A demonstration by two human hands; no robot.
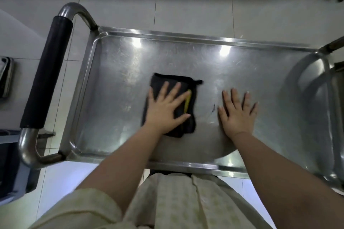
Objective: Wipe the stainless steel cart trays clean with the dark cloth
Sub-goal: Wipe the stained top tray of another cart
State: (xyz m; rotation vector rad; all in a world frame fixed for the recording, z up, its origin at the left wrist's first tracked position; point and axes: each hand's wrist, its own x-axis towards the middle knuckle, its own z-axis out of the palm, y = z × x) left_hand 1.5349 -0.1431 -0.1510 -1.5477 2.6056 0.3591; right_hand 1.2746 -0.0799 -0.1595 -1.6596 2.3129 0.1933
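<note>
Right now your left hand (165, 110) lies flat on the cloth (168, 82). Its fingers are straight and spread, pressing the fabric down onto the tray (130, 65), and none of them curls round it. The cloth is dark and folded to a rough rectangle. It sits near the middle of the tray, a little toward the handle (46, 72) end. A yellow stripe (187, 103) shows on it between your index finger and thumb, and a small tab (198, 81) sticks out at its far right corner. Your fingertips there look slightly blurred.

Your right hand (238, 115) is also flat, palm down on bare steel just beside the cloth and not touching it. Its fingers are straight, a little apart, and it holds nothing. A short dark thread (213, 108) lies on the tray between the cloth and that hand.

The tray's surface is scratched and shiny, with two bright light spots near its far rim. At its left end the handle is a bent steel tube with a black sleeve. Pale floor tiles (186, 9) lie beyond the tray, and your light checked garment (176, 201) meets its near rim.
</note>
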